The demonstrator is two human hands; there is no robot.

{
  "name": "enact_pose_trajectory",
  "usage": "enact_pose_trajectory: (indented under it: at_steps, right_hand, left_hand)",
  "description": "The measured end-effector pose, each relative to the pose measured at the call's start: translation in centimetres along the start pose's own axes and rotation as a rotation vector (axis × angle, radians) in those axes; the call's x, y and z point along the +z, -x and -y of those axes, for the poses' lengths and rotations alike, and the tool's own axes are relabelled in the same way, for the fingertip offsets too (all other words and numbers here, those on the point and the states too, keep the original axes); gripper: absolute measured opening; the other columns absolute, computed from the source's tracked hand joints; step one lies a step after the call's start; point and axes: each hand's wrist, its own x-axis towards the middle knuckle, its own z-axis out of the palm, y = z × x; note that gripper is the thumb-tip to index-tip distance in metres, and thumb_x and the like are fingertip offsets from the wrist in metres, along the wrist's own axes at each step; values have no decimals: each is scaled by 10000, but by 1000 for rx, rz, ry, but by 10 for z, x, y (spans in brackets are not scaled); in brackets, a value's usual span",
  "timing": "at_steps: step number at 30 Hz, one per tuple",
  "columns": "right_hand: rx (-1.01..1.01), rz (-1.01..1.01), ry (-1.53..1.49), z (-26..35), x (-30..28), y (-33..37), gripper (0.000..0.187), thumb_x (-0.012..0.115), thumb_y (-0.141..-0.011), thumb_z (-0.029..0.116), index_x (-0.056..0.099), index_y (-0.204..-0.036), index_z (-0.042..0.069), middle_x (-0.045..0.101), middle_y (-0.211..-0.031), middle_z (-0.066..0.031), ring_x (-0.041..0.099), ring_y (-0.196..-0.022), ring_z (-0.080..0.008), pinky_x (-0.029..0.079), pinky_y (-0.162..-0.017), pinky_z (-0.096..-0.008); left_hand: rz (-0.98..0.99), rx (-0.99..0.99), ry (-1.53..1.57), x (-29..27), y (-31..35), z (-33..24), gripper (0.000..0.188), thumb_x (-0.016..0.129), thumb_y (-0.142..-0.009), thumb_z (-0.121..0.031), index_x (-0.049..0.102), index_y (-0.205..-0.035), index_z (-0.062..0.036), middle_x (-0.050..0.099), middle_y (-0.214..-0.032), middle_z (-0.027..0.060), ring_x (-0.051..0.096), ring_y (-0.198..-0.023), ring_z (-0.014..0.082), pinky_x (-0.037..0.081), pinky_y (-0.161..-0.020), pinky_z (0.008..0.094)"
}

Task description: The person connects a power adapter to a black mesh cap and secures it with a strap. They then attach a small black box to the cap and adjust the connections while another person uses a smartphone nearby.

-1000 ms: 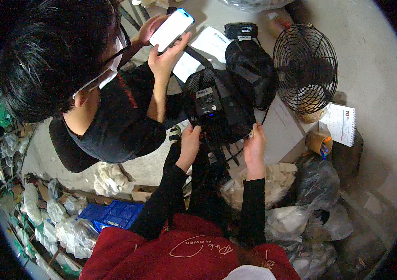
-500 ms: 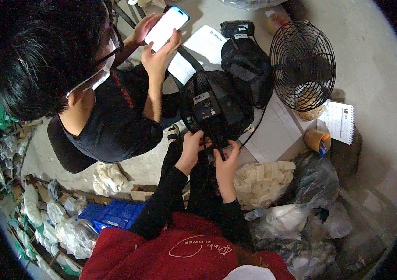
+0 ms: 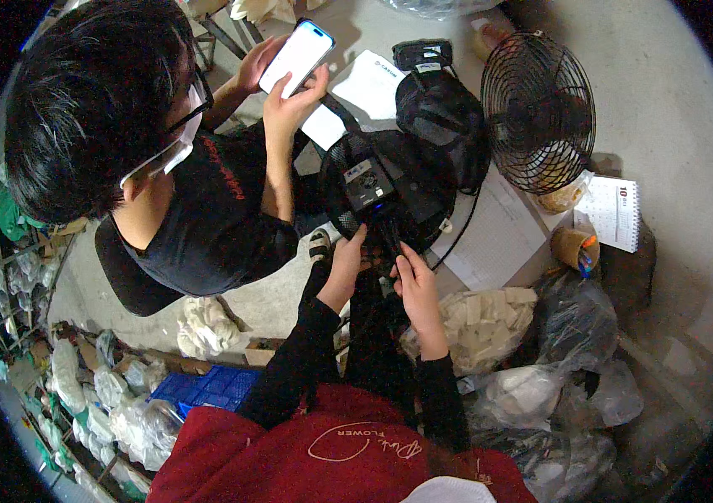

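To my left, a co-worker (image 3: pixel 222 222) in a black shirt sits leaning over a phone; up ahead to the right, a black wire-caged fan (image 3: pixel 538 113); between the two, right in front of me, the black mesh bag (image 3: pixel 415 193) I'm handling; second black bag (image 3: pixel 440 126) sits just beyond it, looks to be touching; clear plastic bag of pale pieces (image 3: pixel 486 323) by my right forearm; blue crate (image 3: pixel 205 390) low on my left; printed sheet (image 3: pixel 491 239) lies right of the mesh bag; spiral calendar (image 3: pixel 611 210) farther right, near the fan; my left hand (image 3: pixel 345 268) is at the bag's near edge, fingers curled, can't tell if they grip; my right hand (image 3: pixel 415 285) is closed on a dark strap (image 3: pixel 392 245) hanging off the bag; phone (image 3: pixel 298 57) is lit, in both the co-worker's hands; black box (image 3: pixel 369 186) with small blue light sits on the mesh bag; brown pen cup (image 3: pixel 569 245) just beside the calendar.
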Motion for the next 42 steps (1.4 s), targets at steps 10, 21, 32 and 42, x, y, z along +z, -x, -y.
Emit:
enact_pose_trajectory:
  at_steps: [10,21,32,42]
  right_hand:
    - [-24,-88,42,-2,9,-20,407,518,-1028,224,541,-1366,-3,543,-680,-19,473,-541,-93,397,-499,-261]
    - [272,141,271,28,-22,-40,482,446,-1016,241,397,-1422,-13,594,-847,-85,575,-700,-171,518,-670,-316]
    - [129,-286,-812,21,-4,-31,277,512,-1025,140,507,-1229,-48,551,-1146,-130,600,-961,-219,527,-906,-330]
    - [173,-38,-559,36,-27,-36,336,455,-949,18,491,-1270,-74,525,-1245,-153,465,-1228,-248,371,-1115,-381]
  left_hand:
    - [116,168,-665,-17,10,-16,285,594,-970,-213,641,-1040,59,690,-925,77,668,-778,166,552,-685,314]
    - [207,159,-139,1,15,-4,208,593,-865,-61,582,-1056,20,641,-959,64,628,-842,170,532,-762,326]
    - [88,161,-25,13,22,2,203,596,-916,-135,563,-958,61,640,-925,110,684,-829,224,586,-771,338]
    - [78,184,-197,17,40,-13,235,623,-882,-110,545,-777,86,647,-861,130,721,-771,236,584,-679,318]
